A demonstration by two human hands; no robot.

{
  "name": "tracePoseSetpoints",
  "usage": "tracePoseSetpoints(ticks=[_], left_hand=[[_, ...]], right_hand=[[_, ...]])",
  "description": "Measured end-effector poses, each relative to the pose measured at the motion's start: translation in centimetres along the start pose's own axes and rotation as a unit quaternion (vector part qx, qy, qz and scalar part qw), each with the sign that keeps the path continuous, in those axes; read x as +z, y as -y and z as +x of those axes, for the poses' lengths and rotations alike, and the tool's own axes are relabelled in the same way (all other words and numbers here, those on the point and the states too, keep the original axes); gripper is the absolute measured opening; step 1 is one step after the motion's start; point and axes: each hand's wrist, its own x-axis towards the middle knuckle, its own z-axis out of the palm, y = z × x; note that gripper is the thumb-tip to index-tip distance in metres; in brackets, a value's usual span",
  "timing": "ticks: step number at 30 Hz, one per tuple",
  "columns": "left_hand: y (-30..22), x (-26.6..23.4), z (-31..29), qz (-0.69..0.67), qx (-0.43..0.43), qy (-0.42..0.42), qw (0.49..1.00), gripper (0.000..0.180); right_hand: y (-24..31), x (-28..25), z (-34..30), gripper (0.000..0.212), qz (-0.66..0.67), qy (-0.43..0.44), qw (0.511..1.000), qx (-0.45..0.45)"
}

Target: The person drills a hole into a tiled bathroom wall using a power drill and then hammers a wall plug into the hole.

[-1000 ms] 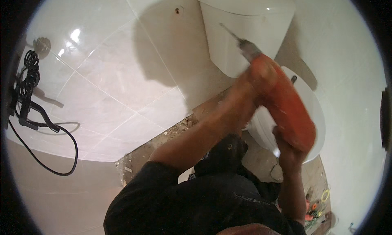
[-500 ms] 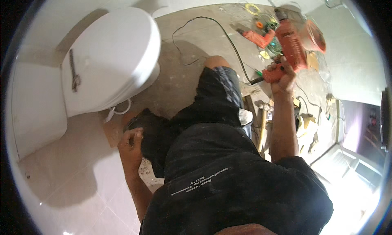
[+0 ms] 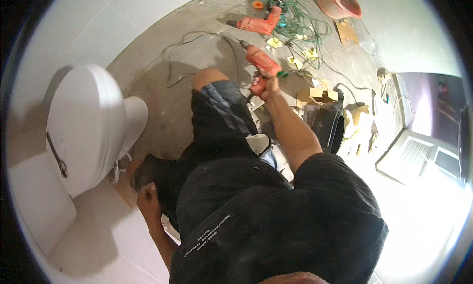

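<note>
Over the bare concrete floor beside the toilet, my right hand clenched the orange drill aloft, my left hand braced low, grip unclear; I judged setting it down needed clear floor.

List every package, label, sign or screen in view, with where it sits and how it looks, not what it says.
Cardboard box pieces: on the floor right of the right hand holding the orange drill; tan, torn, angular.
Cardboard scrap: far floor beside the orange bucket; flat, brown.
White print: on the black shirt back; small slanted lines.
No screens or signs are visible.
</note>
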Motion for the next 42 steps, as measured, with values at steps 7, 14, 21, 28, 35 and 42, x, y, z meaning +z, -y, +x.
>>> tracePoseSetpoints(ticks=[7, 14, 21, 28, 35, 42], left_hand=[[-0.8, 0.3, 1.8, 0.045, 0.012, 0.050, 0.998, 0.030], [-2.4, 1.2, 4.1, 0.077, 0.068, 0.085, 0.991, 0.033], [-3.1, 2.4, 5.4, 0.096, 0.085, 0.077, 0.989, 0.033], [-0.6, 3.4, 8.0, 0.065, 0.100, 0.112, 0.987, 0.031], [-1.3, 3.6, 8.3, 0.090, 0.138, 0.093, 0.982, 0.031], [1.0, 1.7, 5.8, 0.075, -0.012, 0.053, 0.996, 0.027]], right_hand=[[-0.8, -0.7, 3.9, 0.022, 0.090, 0.007, 0.995, 0.037], [2.8, 0.8, -1.4, 0.065, -0.226, -0.098, 0.963, 0.106], [8.2, -9.9, -8.8, 0.025, -0.601, -0.191, 0.775, -0.047], [3.9, -8.0, -18.5, 0.041, -0.850, -0.237, 0.454, 0.126], [-1.0, -15.1, -19.6, 0.050, -0.876, -0.278, 0.393, -0.024], [-0.2, -11.0, -19.6, 0.048, -0.848, -0.218, 0.480, -0.060]])
